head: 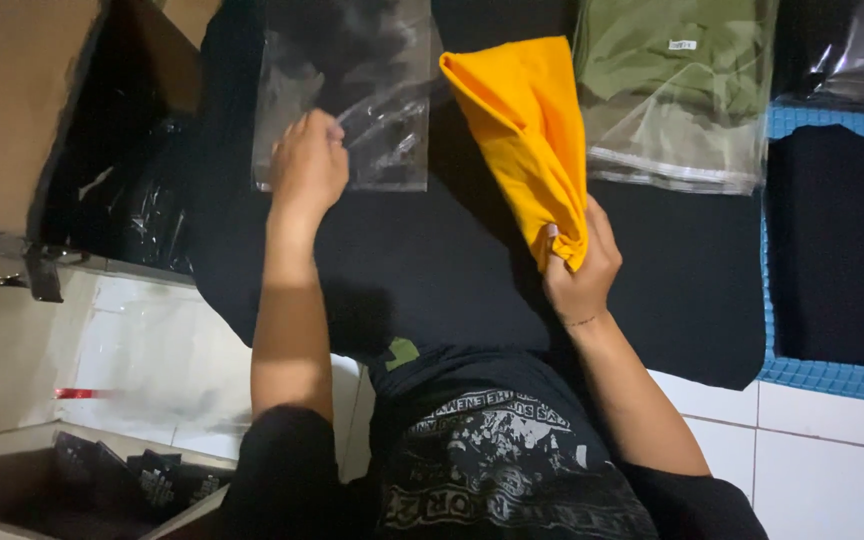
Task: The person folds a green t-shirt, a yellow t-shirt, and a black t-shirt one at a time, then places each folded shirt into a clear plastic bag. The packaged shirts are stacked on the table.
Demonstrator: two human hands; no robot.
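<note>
Right hand (pixel 580 268) is closed in a fist on the narrow lower end of the folded yellow garment (pixel 527 135), fabric bunched and pinched between fingers and palm. Left hand (pixel 308 165) is curled, fingertips pinching the lower left edge of the clear plastic bag (pixel 347 95).

Yellow garment: long axis runs from about 5 o'clock, at the gripped end, to about 11 o'clock, at the free end. The wide end points up and left, away from the body; the narrow end points down at the right hand. Shape is a tapered wedge, broad and flat at the top, creased and gathered at the grip. Colour is a plain saturated yellow-orange; no print is seen. It is held over the black cloth (pixel 432 260) near frame centre, at 1 o'clock from the person's torso.

Clear plastic bag: lies flat on the black cloth at 11 o'clock, wrinkled, glossy, dark cloth seen through it.

Farther out: an olive green garment in a clear bag (pixel 677 90) at 1 o'clock, just beside the yellow garment's top. A black folded shirt (pixel 837 245) at 3 o'clock on a blue mat (pixel 822 380). A cardboard box (pixel 12 110) at 10 o'clock.
</note>
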